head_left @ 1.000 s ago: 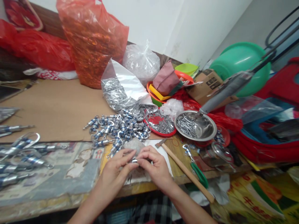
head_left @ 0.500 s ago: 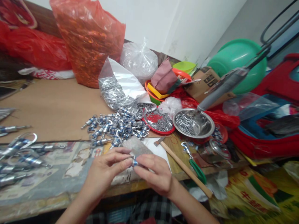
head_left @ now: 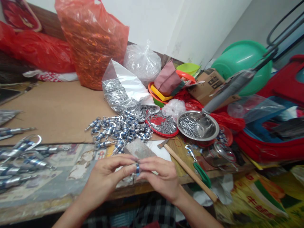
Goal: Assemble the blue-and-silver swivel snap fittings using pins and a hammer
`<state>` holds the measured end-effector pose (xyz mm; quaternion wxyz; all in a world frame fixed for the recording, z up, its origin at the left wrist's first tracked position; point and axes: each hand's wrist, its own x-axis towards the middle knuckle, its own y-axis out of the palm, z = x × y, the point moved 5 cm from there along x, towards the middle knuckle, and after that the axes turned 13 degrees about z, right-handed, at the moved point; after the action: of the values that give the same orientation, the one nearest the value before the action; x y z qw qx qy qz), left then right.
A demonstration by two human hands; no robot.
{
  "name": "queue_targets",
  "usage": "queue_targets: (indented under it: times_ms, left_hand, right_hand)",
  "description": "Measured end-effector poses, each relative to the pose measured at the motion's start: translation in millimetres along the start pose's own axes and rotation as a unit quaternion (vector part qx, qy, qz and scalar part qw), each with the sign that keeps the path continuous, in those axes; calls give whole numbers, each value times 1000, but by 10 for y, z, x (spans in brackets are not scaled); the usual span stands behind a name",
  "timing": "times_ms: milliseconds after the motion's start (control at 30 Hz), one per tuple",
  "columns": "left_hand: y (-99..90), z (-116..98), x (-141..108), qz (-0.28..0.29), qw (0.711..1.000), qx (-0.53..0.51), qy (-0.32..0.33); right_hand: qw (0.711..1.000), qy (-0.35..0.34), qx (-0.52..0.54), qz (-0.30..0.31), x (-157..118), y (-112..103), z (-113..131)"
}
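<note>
Between my two hands, at the front edge of the bench, is a small blue-and-silver metal fitting (head_left: 137,169); most of it is hidden by fingers. My left hand (head_left: 111,171) pinches it from one side between thumb and fingers. From the other side my right hand (head_left: 161,177) closes its fingertips on it. Just behind the fingers lies a flat grey metal block (head_left: 140,148) on white paper. Beyond that is a heap of blue-and-silver hook fittings (head_left: 121,129). A hammer (head_left: 190,169) with a wooden handle rests to the right.
Larger-looking hook fittings (head_left: 26,158) lie at the left. Behind are a red plate of small metal parts (head_left: 163,131), a steel pan of pins (head_left: 209,126) and a bag of metal parts (head_left: 116,95). One fitting with a green strap (head_left: 201,174) lies beyond the hammer.
The held fitting has turned a little between my fingertips, showing more of its blue band. Both hands have stayed in nearly the same place, and the view has shifted slightly.
</note>
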<state>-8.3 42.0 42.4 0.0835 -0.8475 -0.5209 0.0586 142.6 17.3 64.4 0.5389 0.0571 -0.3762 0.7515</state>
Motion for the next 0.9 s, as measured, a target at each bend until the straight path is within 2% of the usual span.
queue_targets:
  times_ms: [100,200,333,400,467,500,567,633,667,700,733,767,833,900]
  left_hand:
    - [67,165,-12,-64,990,-93,-83]
    - [149,299,-47,-121,969,-171,-131]
    - [260,344,-77,-86,952,-258,-139]
    - [282,335,-90,-67,949,-282,-120]
    - [274,344,-101,-72,953,-275,-105]
    - [267,358,-102,-79,956,-265,-102]
    - [260,397,-87,-87,958,-257,-98]
    - [268,429,-47,-79,956,-270,-88]
    - [272,437,-21,-71,955,-277,-81]
    - [272,440,6,-65,954,-282,-75]
    - [275,438,33,-56,954,-285,-70]
    - [275,431,58,-48,955,-286,-64]
    - [277,413,96,-36,957,-282,-58]
    - [282,404,119,-28,960,-271,-58]
  right_hand:
    - [995,92,34,-34,-29,28,-82]
    - [988,148,32,-41,-71,58,-139]
    - [973,218,54,-51,-142,94,-234]
    - [957,264,103,-64,-197,129,-301]
    - [933,312,169,-66,-250,178,-365]
    - [921,331,196,-56,-259,199,-392]
    - [911,350,218,8,-207,207,-444]
    - [927,343,133,76,-46,85,-536]
    - [937,334,46,91,71,-35,-615]
    - [941,322,-60,79,209,-195,-709]
    - [925,315,-205,49,354,-378,-811]
    - [913,316,-256,34,489,-516,-953]
    - [894,322,-307,42,736,-695,-1272]
    - [875,337,-340,70,916,-754,-1572]
